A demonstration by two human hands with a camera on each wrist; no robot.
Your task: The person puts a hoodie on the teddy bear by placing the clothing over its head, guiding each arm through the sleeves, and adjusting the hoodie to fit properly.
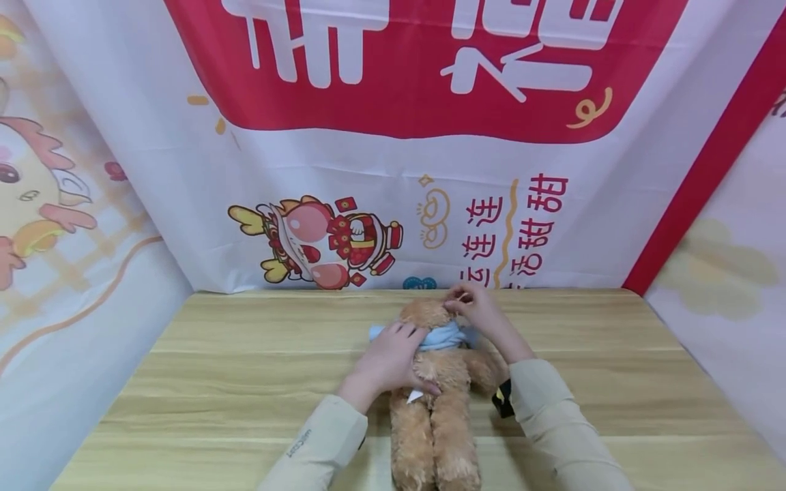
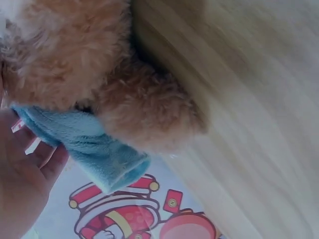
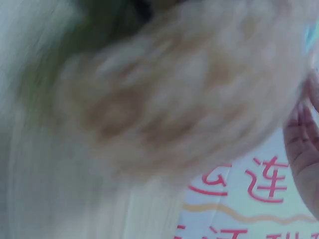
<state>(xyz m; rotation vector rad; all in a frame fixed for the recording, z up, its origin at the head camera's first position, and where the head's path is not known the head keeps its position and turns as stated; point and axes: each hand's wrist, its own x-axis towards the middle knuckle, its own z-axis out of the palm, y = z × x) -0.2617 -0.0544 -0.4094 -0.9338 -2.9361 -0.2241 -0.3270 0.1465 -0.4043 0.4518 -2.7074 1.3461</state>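
A brown plush teddy bear [image 1: 451,382] lies lengthwise on the table, head toward the back wall. A light blue scarf [image 1: 443,337] wraps its neck, and one end hangs out in the left wrist view. My left hand [image 1: 393,354] rests across the bear's side and scarf, thumb spread low on its body near a small white label [image 1: 415,395]. Its fairly straight fingers lie along the scarf [image 2: 94,144] in the left wrist view. With thumb and forefinger, my right hand [image 1: 479,310] pinches at the right side of the bear's head. Blurred plush fills much of the right wrist view.
The wood-grain table [image 1: 276,368] extends on both sides of the bear. A white cloth with red printing [image 1: 393,157] hangs behind its back edge, with printed cloths at left and right. A black and yellow item [image 1: 503,399] sits by my right cuff.
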